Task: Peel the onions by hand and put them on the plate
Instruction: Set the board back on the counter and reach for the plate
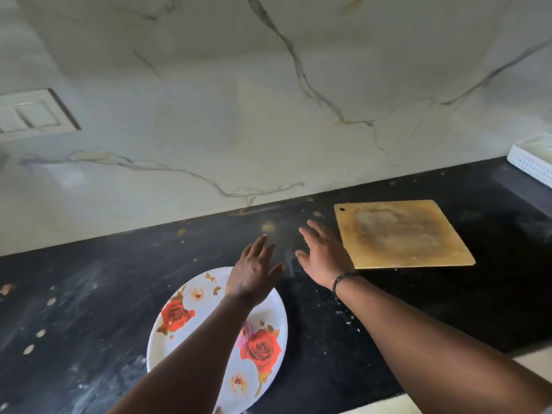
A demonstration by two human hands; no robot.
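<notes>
Nearest camera, on dark counter (89,294): rose-print plate (179,318), bare, no onions on it. Above its far rim, left hand (254,273) flat, fingers spread, holding nothing. Just right, right hand (322,258) likewise spread, empty, beside yellow cutting board (403,234). Onions nowhere in view. Judgement: onion firm, light, papery skin brittle, slippery underneath; pinch skin at root or tip end.

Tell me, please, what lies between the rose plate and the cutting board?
In the head view, dark countertop with pale flecks, and the right hand over it; no onions.
</notes>
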